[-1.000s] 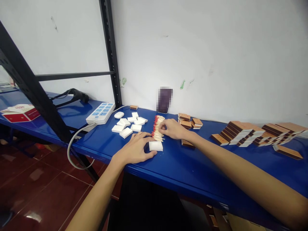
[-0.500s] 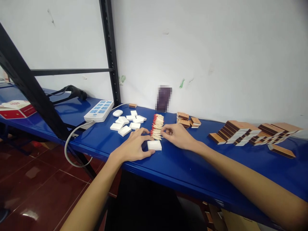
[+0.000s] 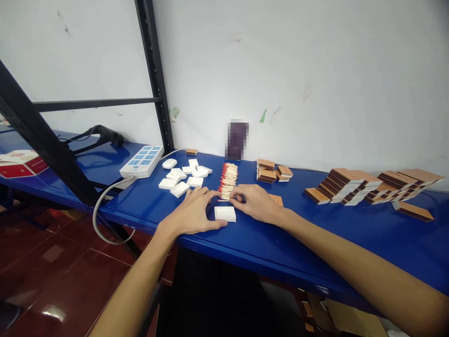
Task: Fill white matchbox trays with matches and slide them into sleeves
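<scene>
A long row of red-tipped matches (image 3: pixel 229 175) lies on the blue shelf. At its near end my right hand (image 3: pixel 254 201) pinches the plain end of a match (image 3: pixel 223 200), thumb and index finger together. My left hand (image 3: pixel 192 210) is open, its thumb and index finger spread around the left side of a small white matchbox tray (image 3: pixel 225 214), with a gap between palm and tray. Its index fingertip is by the red heads of the nearest matches. Behind my right hand, an orange-brown matchbox (image 3: pixel 277 200) is partly hidden.
Several white trays (image 3: pixel 180 189) lie left, beside a white rounded case (image 3: pixel 170 163) and a power strip (image 3: pixel 142 161). Matchboxes (image 3: pixel 265 175) sit behind my right hand; more are stacked (image 3: pixel 345 180) at right. A black metal post (image 3: pixel 154 70) rises on the left.
My right hand has moved slightly toward me and left along the near end of the match row. A matchbox behind it has come into view. My left hand stays around the tray.
</scene>
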`<state>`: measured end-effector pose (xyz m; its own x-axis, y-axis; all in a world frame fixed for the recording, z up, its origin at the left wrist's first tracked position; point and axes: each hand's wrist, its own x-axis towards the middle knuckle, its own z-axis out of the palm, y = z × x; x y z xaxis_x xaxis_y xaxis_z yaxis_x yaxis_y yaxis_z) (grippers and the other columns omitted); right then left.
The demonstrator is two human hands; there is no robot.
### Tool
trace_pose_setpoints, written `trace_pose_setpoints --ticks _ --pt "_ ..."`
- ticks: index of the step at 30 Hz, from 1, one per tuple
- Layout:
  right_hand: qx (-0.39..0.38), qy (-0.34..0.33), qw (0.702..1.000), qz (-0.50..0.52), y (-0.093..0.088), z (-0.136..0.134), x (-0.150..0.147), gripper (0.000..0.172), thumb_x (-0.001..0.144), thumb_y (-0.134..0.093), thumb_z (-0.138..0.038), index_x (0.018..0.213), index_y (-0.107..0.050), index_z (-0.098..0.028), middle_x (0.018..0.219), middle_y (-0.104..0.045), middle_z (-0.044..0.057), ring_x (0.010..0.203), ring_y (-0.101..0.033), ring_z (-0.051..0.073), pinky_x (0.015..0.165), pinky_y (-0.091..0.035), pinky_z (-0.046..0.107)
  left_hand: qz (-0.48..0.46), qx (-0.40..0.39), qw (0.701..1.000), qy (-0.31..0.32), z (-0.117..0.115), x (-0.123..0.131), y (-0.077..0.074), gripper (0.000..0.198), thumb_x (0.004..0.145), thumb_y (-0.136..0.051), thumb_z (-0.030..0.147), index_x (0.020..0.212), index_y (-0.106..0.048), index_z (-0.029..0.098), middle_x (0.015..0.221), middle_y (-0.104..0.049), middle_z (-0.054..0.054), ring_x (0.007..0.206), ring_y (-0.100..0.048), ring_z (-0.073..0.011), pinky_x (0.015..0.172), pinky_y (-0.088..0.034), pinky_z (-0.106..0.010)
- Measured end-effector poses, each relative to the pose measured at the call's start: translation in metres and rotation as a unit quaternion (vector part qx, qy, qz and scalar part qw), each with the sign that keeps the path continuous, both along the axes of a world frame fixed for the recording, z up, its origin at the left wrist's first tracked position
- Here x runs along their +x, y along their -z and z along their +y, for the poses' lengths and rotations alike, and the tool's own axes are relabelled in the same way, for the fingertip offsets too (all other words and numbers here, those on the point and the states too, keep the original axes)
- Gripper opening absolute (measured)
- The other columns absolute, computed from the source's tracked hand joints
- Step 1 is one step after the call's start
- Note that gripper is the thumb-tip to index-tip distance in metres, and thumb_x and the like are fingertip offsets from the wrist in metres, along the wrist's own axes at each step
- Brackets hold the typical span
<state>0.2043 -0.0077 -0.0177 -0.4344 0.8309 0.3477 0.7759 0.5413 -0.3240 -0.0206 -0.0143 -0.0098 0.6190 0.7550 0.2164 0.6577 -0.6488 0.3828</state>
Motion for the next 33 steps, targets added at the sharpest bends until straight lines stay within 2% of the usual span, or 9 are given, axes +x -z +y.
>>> trace_pose_setpoints --ticks 5,12,16,26,33 --pt "0.033 -0.003 0.999 -0.03 0.0025 -0.0012 0.002 0.01 0.09 -0.053 -0.023 0.086 -0.062 -0.019 0.076 -0.06 0.001 0.069 -0.052 0.013 0.061 -0.032 0.025 0.009 0.009 1.0 -0.01 -0.0001 -0.0002 0.0015 0.068 0.071 -0.064 0.067 0.123 -0.056 0.025 0.105 -0.053 -0.006 0.104 -0.048 -0.0295 0.097 -0.034 -0.049" --pt "0.04 -0.007 0.997 -0.068 -0.0013 -0.0062 0.0001 0.011 0.093 -0.05 -0.022 0.088 -0.059 -0.018 0.084 -0.063 0.002 0.071 -0.053 0.013 0.06 -0.031 0.025 0.005 0.004 1.0 0.004 -0.0001 -0.0007 0.0013 0.056 0.075 -0.063 0.064 0.115 -0.06 0.026 0.104 -0.053 -0.005 0.101 -0.049 -0.0268 0.093 -0.037 -0.043" --pt "0.037 -0.002 0.996 -0.081 -0.0035 -0.0082 -0.0007 0.014 0.093 -0.048 -0.022 0.088 -0.06 -0.018 0.085 -0.063 0.004 0.071 -0.053 0.014 0.058 -0.029 0.025 0.014 0.001 1.0 0.01 0.0009 -0.0015 0.0011 0.059 0.077 -0.061 0.064 0.123 -0.058 0.028 0.102 -0.053 -0.005 0.099 -0.05 -0.0264 0.091 -0.038 -0.043" --pt "0.009 -0.01 0.999 -0.029 -0.0014 -0.0074 0.0015 0.013 0.09 -0.051 -0.019 0.083 -0.062 -0.018 0.077 -0.059 0.001 0.065 -0.047 0.012 0.058 -0.028 0.024 0.025 0.006 1.0 0.005 0.0006 -0.0009 0.0003 0.065 0.078 -0.06 0.064 0.131 -0.053 0.029 0.105 -0.053 -0.006 0.099 -0.05 -0.0264 0.091 -0.038 -0.043" --pt "-0.015 -0.02 1.0 0.006 0.0025 -0.0076 0.0042 0.014 0.09 -0.052 -0.022 0.084 -0.064 -0.017 0.07 -0.055 0.0 0.062 -0.046 0.011 0.059 -0.031 0.024 0.026 0.002 1.0 0.002 0.0 -0.0007 0.0008 0.065 0.077 -0.06 0.066 0.129 -0.055 0.027 0.105 -0.054 -0.007 0.1 -0.05 -0.0272 0.09 -0.038 -0.042"
